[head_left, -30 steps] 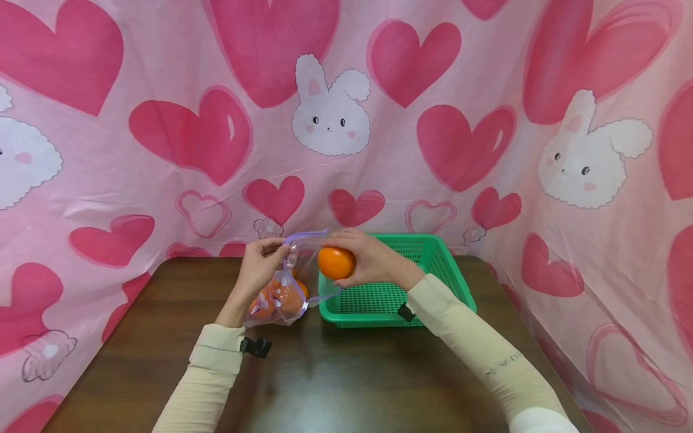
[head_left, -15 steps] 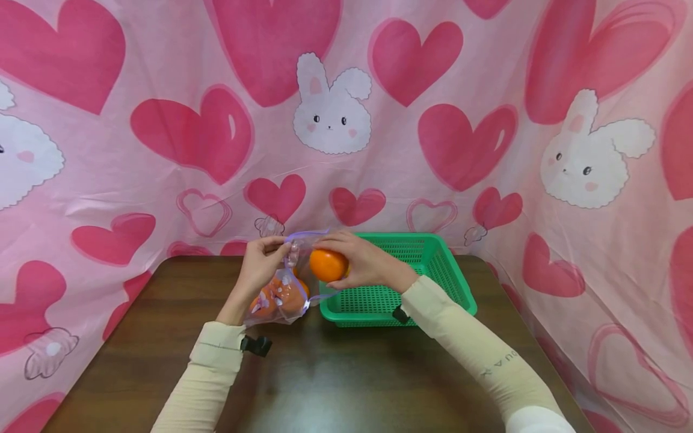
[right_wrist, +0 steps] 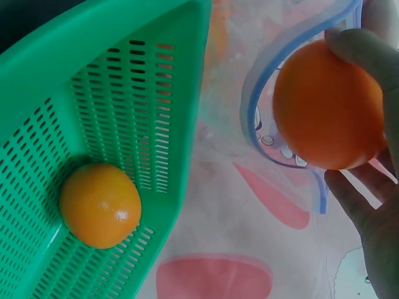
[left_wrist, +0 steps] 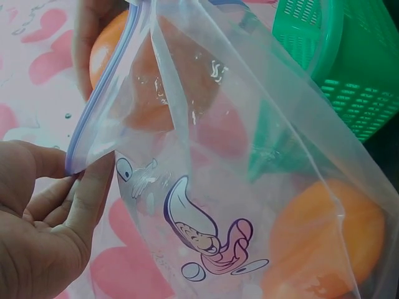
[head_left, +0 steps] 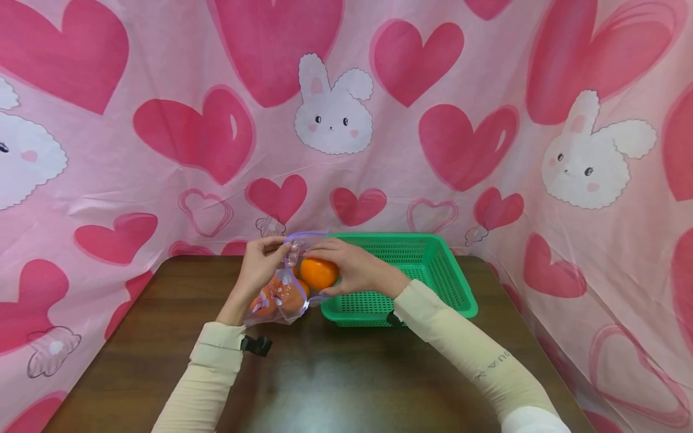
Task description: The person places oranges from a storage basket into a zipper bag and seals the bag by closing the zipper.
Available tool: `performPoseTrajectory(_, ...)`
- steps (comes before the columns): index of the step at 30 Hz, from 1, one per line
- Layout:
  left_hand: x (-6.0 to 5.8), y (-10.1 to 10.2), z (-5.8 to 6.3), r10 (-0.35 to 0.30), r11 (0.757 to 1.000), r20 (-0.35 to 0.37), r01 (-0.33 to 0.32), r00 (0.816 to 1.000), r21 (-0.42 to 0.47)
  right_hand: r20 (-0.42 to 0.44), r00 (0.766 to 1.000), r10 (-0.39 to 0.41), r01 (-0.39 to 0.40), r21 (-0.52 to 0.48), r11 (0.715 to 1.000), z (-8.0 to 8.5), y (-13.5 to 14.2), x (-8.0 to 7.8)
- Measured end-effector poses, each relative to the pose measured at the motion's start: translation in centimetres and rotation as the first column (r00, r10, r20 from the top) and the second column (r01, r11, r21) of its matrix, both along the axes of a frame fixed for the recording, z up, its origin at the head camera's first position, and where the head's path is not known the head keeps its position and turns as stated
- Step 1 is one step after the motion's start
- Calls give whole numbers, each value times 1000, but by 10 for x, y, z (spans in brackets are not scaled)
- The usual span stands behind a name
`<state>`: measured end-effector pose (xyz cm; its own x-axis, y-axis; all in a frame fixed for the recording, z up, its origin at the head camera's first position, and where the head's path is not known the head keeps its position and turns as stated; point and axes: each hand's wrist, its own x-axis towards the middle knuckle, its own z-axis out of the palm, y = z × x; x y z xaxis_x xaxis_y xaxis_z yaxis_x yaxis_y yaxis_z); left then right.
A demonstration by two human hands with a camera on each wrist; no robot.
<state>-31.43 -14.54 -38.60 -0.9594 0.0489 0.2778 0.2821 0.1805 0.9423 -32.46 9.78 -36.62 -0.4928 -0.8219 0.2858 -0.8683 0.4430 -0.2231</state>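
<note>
Left of the rectangular green plastic basket point(head_left: 357, 317), the left hand point(head_left: 258, 266) pinches a clear, purple-rimmed plastic bag point(left_wrist: 215, 240); at its mouth the right hand point(head_left: 358, 266) grips a round orange fruit point(head_left: 319, 274), best eased in gently, rim wide.

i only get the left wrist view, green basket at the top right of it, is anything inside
Observer: Yes, the right wrist view shows an orange in the green basket.
Operator: ok and whats it standing on
Observer: The head view shows it on a brown table.
Operator: i see the zip edge almost side on, is the mouth open
Observer: Yes, from the right wrist the rim of the bag bows out in a curve, with a second orange at the opening, gripped by the right hand.
</note>
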Motion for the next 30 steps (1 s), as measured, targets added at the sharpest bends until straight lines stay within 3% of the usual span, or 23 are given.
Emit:
performPoseTrajectory(6,0,1,-1,7,1000,-16,-7,1000,-12,42,999,-12,9,71,997,-1,-5,2)
performPoseTrajectory(11,-1,0,-2,13,1000,-35,-14,999,-15,76,997,-11,6,72,997,-3,-8,2)
performPoseTrajectory(17,-1,0,1,-1,999,-8,0,1000,-35,65,998,-5,1,62,998,-6,-8,0)
performPoseTrajectory(24,-2,0,0,3,1000,-4,-3,1000,-22,60,998,-8,7,18,1000,-2,-3,0)
performPoseTrajectory(30,0,-1,-2,18,999,-28,-19,999,-49,78,995,-58,63,-58,996,-4,13,-8)
